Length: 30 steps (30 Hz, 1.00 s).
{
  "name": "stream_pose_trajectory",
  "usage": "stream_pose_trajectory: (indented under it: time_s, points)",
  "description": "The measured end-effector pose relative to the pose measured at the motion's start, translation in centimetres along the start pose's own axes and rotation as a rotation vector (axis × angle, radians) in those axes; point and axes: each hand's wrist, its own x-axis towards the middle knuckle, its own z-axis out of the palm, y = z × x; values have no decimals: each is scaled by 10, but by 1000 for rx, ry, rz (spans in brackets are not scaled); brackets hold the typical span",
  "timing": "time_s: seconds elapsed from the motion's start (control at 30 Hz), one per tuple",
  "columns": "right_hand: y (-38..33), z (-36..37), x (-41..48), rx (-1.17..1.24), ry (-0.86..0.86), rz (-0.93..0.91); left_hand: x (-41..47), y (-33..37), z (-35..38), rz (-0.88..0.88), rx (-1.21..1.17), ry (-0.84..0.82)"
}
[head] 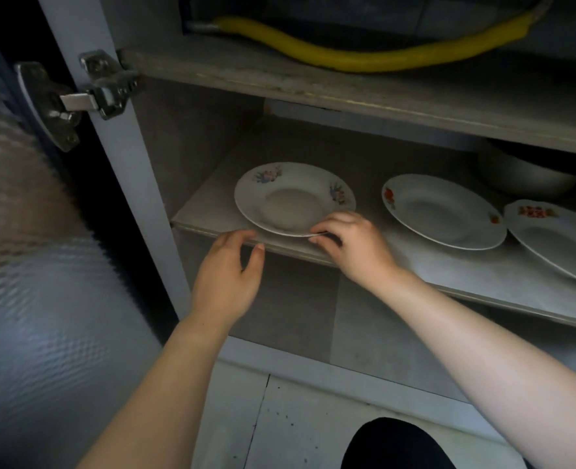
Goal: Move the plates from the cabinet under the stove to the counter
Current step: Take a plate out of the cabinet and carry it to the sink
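Observation:
Three white flowered plates lie on the cabinet shelf (449, 275). The left plate (290, 198) sits at the shelf's front edge, slightly over it. My right hand (351, 245) pinches this plate's near rim with curled fingers. My left hand (229, 269) hovers just below and left of the same rim, fingers loosely bent, holding nothing. The middle plate (445, 211) lies to the right. The third plate (560, 242) is at the far right, partly cut off by the frame.
A grey bowl (527, 177) stands at the back right of the shelf. A yellow hose (364, 55) runs across the upper compartment. The open door with its metal hinge (80, 99) is at the left. Pale floor lies below.

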Motion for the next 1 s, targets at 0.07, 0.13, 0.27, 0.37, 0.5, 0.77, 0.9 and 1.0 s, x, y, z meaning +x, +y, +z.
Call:
stream_pose_trajectory:
  time_s: [0.07, 0.13, 0.27, 0.37, 0.5, 0.77, 0.9, 1.0]
  points:
    - [2, -7, -6, 3, -14, -42, 3, 0, 2, -13, -24, 37]
    - [4, -15, -12, -8, -46, -77, 5, -2, 5, -24, -30, 97]
    - [9, -31, -19, -25, -95, -69, 10, -2, 7, -122, -80, 175]
    - [14, -38, -16, 35, -5, 37, 14, 2, 9, -179, -162, 183]
    - [20, -33, -4, 274, 191, 363, 17, 17, 15, -287, -439, 161]
    - [23, -12, 2, 408, 173, 729, 23, 29, 24, -350, -766, 129]
    - [19, -13, 3, 432, 192, 774, 24, 32, 22, -425, -860, 125]
    - [18, -17, -3, 442, 185, 777, 17, 30, 22, -453, -827, 129]
